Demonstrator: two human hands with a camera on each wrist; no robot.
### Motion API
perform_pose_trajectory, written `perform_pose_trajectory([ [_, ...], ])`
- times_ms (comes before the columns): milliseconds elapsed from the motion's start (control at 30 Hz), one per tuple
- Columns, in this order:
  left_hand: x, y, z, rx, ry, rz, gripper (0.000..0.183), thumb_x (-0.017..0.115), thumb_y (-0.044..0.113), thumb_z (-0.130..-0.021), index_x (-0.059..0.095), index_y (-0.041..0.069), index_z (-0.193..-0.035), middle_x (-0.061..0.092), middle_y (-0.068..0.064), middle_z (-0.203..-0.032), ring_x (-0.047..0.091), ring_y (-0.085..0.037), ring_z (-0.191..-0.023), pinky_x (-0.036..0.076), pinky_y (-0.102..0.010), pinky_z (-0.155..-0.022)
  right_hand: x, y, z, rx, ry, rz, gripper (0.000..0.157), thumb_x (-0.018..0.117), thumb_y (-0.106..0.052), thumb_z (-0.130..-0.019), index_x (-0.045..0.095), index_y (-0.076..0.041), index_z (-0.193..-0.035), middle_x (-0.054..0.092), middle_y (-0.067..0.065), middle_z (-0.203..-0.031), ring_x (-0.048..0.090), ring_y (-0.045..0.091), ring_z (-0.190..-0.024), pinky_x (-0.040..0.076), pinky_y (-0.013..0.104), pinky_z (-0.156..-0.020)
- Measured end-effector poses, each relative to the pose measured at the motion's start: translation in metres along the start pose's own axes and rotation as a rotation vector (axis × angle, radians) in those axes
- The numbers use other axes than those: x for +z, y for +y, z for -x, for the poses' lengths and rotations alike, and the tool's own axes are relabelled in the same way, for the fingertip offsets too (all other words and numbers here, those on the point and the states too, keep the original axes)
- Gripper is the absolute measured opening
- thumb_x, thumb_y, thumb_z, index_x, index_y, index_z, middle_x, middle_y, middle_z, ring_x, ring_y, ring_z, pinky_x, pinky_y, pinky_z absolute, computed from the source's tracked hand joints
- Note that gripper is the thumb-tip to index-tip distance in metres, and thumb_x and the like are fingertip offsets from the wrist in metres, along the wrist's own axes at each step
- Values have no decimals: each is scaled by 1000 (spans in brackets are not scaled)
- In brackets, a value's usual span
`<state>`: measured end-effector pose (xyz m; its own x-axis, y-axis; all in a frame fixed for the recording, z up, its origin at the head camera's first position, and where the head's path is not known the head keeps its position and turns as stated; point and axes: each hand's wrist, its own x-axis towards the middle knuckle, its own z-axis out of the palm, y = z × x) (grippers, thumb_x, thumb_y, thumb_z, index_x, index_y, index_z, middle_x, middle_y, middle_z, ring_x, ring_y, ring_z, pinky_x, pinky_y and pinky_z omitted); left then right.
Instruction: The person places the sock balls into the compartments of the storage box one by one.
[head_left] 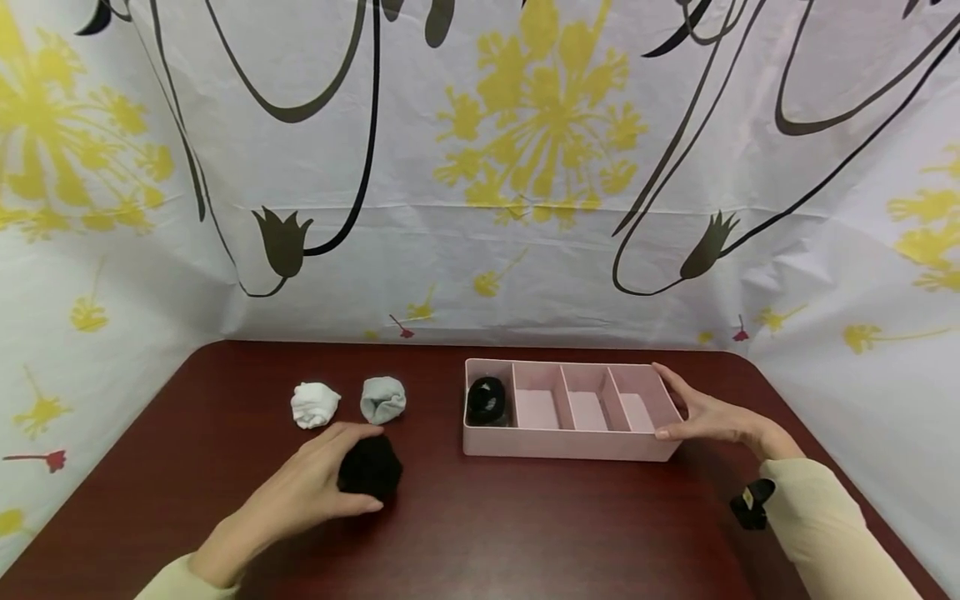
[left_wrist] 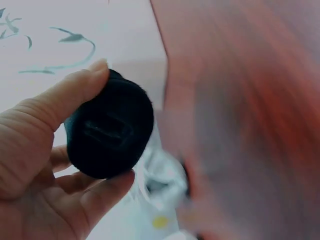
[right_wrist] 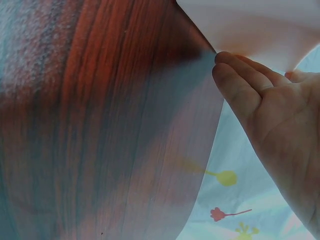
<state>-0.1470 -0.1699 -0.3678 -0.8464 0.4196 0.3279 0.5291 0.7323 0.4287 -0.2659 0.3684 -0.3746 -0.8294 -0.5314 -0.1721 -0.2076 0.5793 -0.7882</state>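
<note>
My left hand [head_left: 300, 492] grips a black rolled sock [head_left: 370, 469] between thumb and fingers, over the left part of the table. Seen from the left wrist, this black roll has a folded opening facing the camera. Behind that hand lie a white rolled sock [head_left: 315, 405] and a grey rolled sock [head_left: 383, 400]. My right hand [head_left: 712, 417] holds the right end of a pink divided box [head_left: 577, 444], thumb at the near corner and fingers at the far one. Another black rolled sock [head_left: 486, 400] sits in the box's leftmost compartment; the other compartments are bare.
The dark red-brown table [head_left: 450, 533] has rounded far corners. A white curtain [head_left: 420, 167] with yellow and dark plant prints hangs behind it and along both sides. A small black device [head_left: 752, 504] is at the right sleeve.
</note>
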Motion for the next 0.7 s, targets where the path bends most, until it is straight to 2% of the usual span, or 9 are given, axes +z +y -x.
perform_pose_trajectory([
  [67, 5, 7, -15, 42, 25, 20, 69, 85, 33, -64, 56, 9, -122, 59, -2, -115, 59, -17, -101, 50, -37, -83, 0, 0, 0, -1, 2, 0, 106, 70, -13, -80, -10, -4, -149, 6, 32, -148, 20, 49, -130, 43, 20, -83],
  [167, 14, 18, -40, 68, 37, 62, 72, 85, 34, -64, 55, 8, -124, 60, -4, -118, 58, -20, -106, 48, -40, -88, -1, 0, 1, 0, 7, 15, 106, 70, -14, -80, -9, -4, -149, 5, 31, -148, 19, 49, -130, 43, 22, -84],
  [433, 42, 53, -106, 66, 48, 198, 75, 85, 32, -65, 53, 6, -128, 57, -7, -127, 53, -24, -117, 45, -42, -95, 1, 0, 3, 3, 12, 40, 107, 70, -15, -79, -10, -3, -149, 4, 32, -148, 20, 51, -130, 41, 45, -90],
  [500, 49, 60, -119, 50, 30, 215, 75, 84, 33, -67, 52, 9, -130, 55, -7, -129, 51, -25, -120, 43, -44, -97, 1, 0, 3, 3, 12, 41, 107, 71, -16, -79, -10, -2, -149, 5, 32, -147, 22, 51, -130, 42, 43, -90],
  [633, 64, 71, -141, 15, -16, 218, 73, 82, 35, -70, 50, 12, -133, 52, -7, -132, 48, -25, -122, 40, -46, -100, 2, -1, 2, 5, 13, 34, 107, 71, -15, -79, -10, -3, -149, 4, 32, -148, 21, 51, -130, 43, 33, -89],
  [700, 70, 75, -149, 25, -24, 205, 72, 81, 35, -72, 50, 12, -133, 51, -7, -133, 47, -25, -122, 41, -45, -100, 1, -1, 2, 9, 13, 24, 107, 71, -15, -79, -10, -3, -149, 3, 31, -148, 20, 51, -131, 43, 29, -87],
])
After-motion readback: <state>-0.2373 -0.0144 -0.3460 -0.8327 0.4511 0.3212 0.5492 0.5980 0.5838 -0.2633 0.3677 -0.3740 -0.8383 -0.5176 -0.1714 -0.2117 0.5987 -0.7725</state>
